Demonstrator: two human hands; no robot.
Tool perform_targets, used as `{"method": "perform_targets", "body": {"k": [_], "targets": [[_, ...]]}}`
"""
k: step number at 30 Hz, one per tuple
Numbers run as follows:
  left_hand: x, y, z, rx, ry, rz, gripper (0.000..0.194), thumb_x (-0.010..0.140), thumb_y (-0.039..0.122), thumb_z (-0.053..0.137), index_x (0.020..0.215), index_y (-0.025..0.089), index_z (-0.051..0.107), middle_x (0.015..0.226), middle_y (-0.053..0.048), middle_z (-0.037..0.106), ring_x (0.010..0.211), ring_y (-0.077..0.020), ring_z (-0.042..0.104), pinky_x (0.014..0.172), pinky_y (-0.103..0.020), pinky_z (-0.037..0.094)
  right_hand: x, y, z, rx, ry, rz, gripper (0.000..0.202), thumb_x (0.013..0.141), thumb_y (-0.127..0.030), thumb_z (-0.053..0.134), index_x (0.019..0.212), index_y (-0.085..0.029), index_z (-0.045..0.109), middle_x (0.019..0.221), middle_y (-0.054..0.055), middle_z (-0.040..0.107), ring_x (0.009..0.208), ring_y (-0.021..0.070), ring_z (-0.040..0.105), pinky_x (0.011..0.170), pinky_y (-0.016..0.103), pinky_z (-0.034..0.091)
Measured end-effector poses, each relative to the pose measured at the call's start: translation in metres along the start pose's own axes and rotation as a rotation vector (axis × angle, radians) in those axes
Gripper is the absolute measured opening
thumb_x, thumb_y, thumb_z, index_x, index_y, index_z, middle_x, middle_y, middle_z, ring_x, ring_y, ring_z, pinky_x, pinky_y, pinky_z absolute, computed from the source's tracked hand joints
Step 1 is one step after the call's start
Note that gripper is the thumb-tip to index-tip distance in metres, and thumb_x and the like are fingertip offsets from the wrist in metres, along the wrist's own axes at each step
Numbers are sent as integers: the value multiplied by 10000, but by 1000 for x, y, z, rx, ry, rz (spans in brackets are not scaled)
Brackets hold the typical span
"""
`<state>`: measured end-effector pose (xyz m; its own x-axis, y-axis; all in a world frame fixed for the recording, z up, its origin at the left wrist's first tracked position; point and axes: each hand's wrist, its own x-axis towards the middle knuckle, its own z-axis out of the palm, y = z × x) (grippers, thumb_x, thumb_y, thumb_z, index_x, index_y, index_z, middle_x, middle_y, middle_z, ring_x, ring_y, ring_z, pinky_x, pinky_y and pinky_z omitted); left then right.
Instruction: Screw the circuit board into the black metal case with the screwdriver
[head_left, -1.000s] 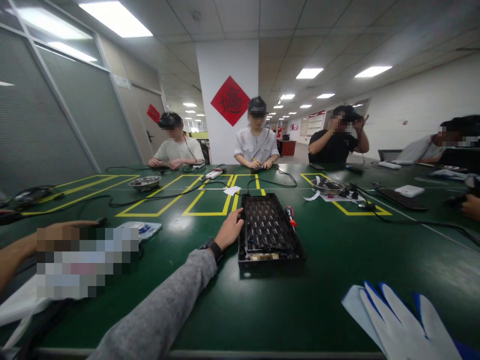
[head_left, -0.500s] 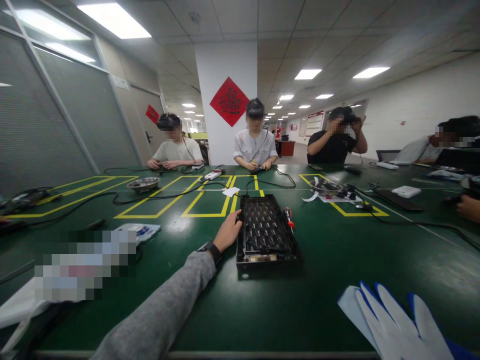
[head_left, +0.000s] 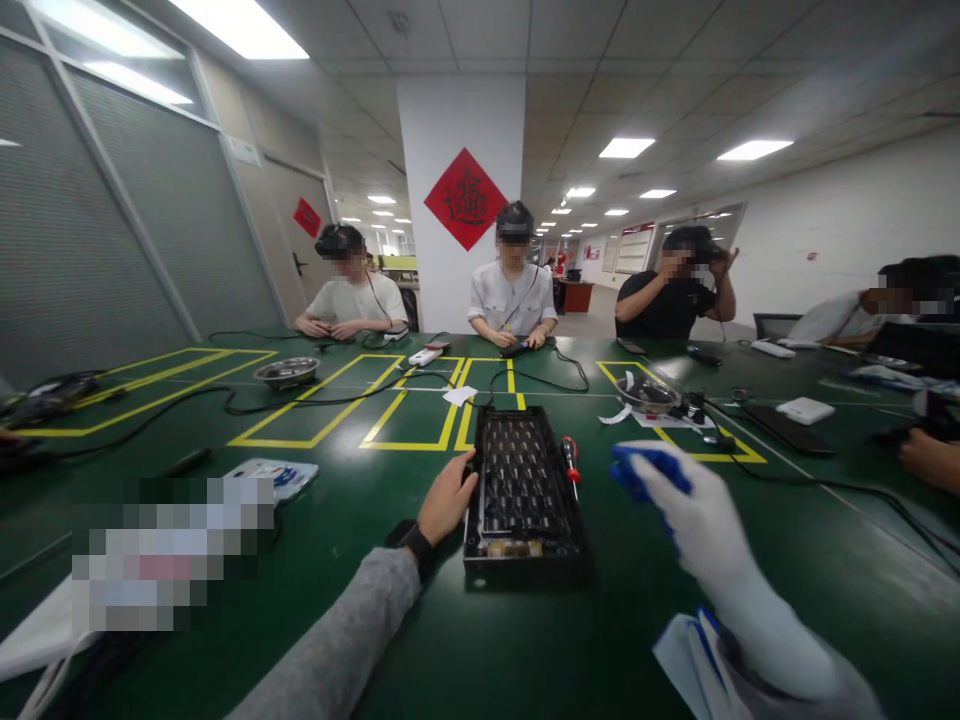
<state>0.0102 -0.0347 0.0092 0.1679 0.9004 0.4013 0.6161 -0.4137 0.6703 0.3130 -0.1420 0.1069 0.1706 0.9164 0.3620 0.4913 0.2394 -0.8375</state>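
Observation:
My bare left hand (head_left: 448, 500) is against the left side of an open black case (head_left: 529, 577), gripping its edge. The case has rows of shiny, hole-like cells inside and a yellowish part near its front end. At the case's right side lies a screwdriver (head_left: 572, 465) with a red and black handle. My right hand (head_left: 686, 495) wears a white glove with blue fingers and palm. It is raised right of the screwdriver, apart from it, fingers curled together and blurred; I see no object in it. Another white and blue glove (head_left: 684, 660) is below my right wrist.
A metal bowl (head_left: 286, 372) stands at the left, another bowl (head_left: 649, 395) with paper strips at the right. Black cables (head_left: 262, 400) cross the green table (head_left: 360, 640). A plastic bag (head_left: 296, 478) lies at the left. Several people with headsets sit around.
My gloved right hand has risen from the lower right, moving forward and left, its spread fingers now curled. My left hand stays at the case. The view has shifted slightly.

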Motion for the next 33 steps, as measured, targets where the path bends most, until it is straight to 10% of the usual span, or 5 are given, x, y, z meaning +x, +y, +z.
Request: {"method": "perform_targets", "body": {"k": [6, 14, 22, 29, 33], "targets": [[-9, 12, -7, -11, -67, -65, 505, 896, 384, 315, 1361, 187, 322, 1391, -76, 390, 1276, -181, 364, 1095, -375, 247, 15, -1, 42, -77, -166, 178, 337, 830, -440, 422, 916, -181, 620, 790, 33, 656, 731, 177, 605, 680, 311, 463], [-44, 32, -22, -29, -179, 8, 534, 887, 448, 326, 1388, 275, 264, 1493, -2, 170, 1370, -174, 162, 1130, -383, 139, 5, -5, 55, -256, -211, -111, 331, 818, -412, 448, 1016, -203, 610, 1020, 71, 621, 984, 209, 562, 900, 363, 409], [-29, 37, -34, 29, -456, -54, 647, 865, 516, 294, 1418, 201, 179, 1495, -35, 15, 1381, -187, 0, 1127, -397, 63, 3, -27, 55, -499, -523, -314, 309, 819, -427, 471, 994, -223, 623, 999, 58, 609, 962, 195, 545, 868, 334, 406], [-16, 29, -43, 94, -513, -133, 693, 809, 574, 373, 1379, 187, 298, 1455, -109, 202, 1353, -258, 180, 1079, -446, 195, 9, -37, 51, -573, -624, -360, 316, 840, -427, 454, 980, -203, 627, 975, 74, 614, 921, 207, 555, 826, 354, 425], [5, 16, -33, 20, -307, -99, 623, 801, 567, 412, 1305, 201, 418, 1400, -112, 356, 1329, -256, 270, 1063, -424, 238, 8, -42, 53, -408, -657, -437, 358, 897, -407, 350, 1044, -198, 602, 1033, 64, 609, 983, 182, 538, 899, 336, 405]]}}
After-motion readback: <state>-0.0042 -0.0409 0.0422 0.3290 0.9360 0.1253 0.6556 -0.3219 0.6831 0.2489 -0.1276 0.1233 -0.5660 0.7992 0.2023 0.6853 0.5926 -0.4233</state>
